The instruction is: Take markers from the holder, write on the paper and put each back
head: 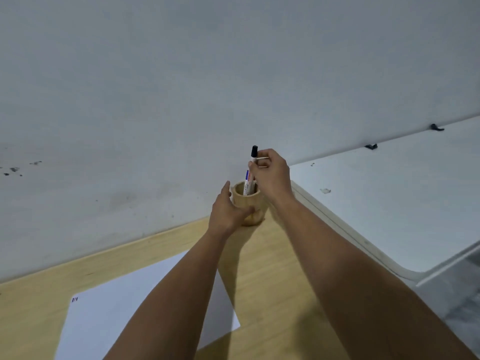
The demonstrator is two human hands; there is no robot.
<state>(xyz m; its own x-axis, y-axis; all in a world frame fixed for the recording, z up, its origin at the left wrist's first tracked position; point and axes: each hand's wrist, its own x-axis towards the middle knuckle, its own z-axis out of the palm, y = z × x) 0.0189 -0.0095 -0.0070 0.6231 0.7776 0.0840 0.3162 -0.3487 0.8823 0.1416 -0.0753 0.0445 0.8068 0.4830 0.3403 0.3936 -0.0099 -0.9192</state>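
A round wooden holder [255,201] stands at the far edge of the wooden table, close to the wall. My left hand [228,211] is wrapped around its left side and grips it. My right hand [271,175] pinches a white marker [251,166] with a black cap; the marker is upright, cap end up, with its lower end inside the holder. A white sheet of paper [124,305] lies on the table in front of me, partly under my left forearm, with small blue and red marks near its left corner.
The light wooden table [280,268] runs up to a grey-white wall [181,100]. A white table [389,203] adjoins on the right, with small dark clips at its far edge. Grey floor shows at the lower right.
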